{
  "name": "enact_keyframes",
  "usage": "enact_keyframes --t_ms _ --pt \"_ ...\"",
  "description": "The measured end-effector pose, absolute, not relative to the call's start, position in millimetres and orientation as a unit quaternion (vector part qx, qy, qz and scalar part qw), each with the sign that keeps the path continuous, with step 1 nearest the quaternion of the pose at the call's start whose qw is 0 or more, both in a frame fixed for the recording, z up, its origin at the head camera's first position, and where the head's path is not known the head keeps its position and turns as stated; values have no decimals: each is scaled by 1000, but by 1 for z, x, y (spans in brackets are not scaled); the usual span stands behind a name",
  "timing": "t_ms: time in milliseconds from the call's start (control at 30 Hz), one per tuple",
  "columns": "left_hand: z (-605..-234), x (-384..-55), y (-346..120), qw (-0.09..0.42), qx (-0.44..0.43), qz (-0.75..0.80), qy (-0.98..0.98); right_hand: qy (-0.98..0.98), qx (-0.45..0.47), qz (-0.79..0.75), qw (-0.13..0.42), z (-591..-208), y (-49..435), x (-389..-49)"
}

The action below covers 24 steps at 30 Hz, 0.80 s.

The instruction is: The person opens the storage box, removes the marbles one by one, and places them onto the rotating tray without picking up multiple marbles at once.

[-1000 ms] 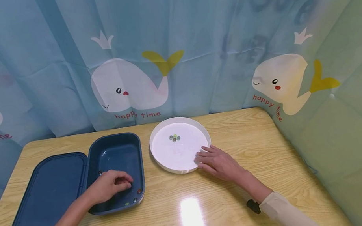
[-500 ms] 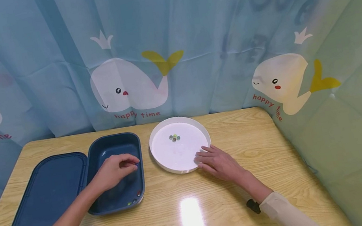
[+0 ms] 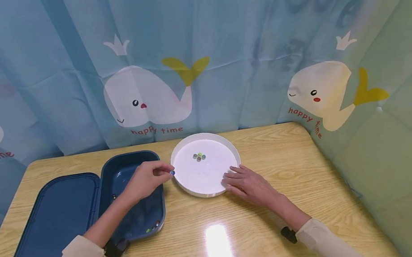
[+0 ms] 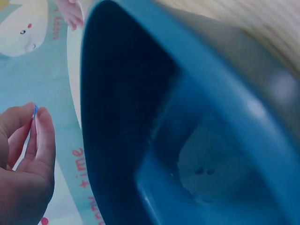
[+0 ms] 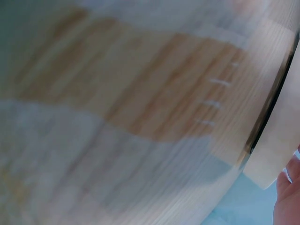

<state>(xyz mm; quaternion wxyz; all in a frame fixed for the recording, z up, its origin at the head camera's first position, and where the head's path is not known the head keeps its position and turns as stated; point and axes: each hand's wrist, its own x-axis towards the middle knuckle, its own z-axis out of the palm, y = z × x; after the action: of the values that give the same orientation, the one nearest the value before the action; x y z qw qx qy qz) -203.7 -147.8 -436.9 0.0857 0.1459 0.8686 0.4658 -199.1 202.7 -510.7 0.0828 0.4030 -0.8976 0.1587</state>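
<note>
My left hand [image 3: 150,179] pinches a small blue marble [image 3: 172,172] between thumb and fingertips. It hovers over the gap between the dark blue box [image 3: 163,199] and the left rim of a round white tray [image 3: 183,189]. A sliver of the blue marble [image 4: 35,110] also shows in the left wrist view. Several marbles [image 3: 199,157] lie together on the tray's floor. A few more marbles [image 3: 155,224] sit at the box's near end, and a dark one [image 3: 114,197] by its left wall. My right hand [image 3: 250,186] rests on the tray's near right rim, fingers relaxed.
A flat dark blue lid [image 3: 58,221] lies left of the box on the wooden table [image 3: 275,153]. Behind the table hangs a blue curtain [image 3: 226,52] with whale prints, continuing down the right side. The box's walls stand up around its marbles.
From inside the box, my left hand has risen and moved right toward the tray; the blue marble in its fingertips is now visible. My right hand and the tray have stayed put.
</note>
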Motion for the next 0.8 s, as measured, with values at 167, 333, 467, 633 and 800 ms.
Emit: enact_keyframes --t_ms 167,333,467,633,800 --pt "-435 -211 -135 88 134 481 862 -898 403 161 80 -511 203 -199" --pt "-435 -219 -119 96 108 479 866 -898 402 162 79 -511 203 -199" --pt "-438 -228 -107 88 108 471 871 -899 401 161 76 -511 203 -199" --pt "-441 -238 -94 87 119 457 877 -900 400 158 73 -510 204 -199" --pt "-443 -247 -83 100 99 439 887 -901 400 156 70 -510 204 -199"
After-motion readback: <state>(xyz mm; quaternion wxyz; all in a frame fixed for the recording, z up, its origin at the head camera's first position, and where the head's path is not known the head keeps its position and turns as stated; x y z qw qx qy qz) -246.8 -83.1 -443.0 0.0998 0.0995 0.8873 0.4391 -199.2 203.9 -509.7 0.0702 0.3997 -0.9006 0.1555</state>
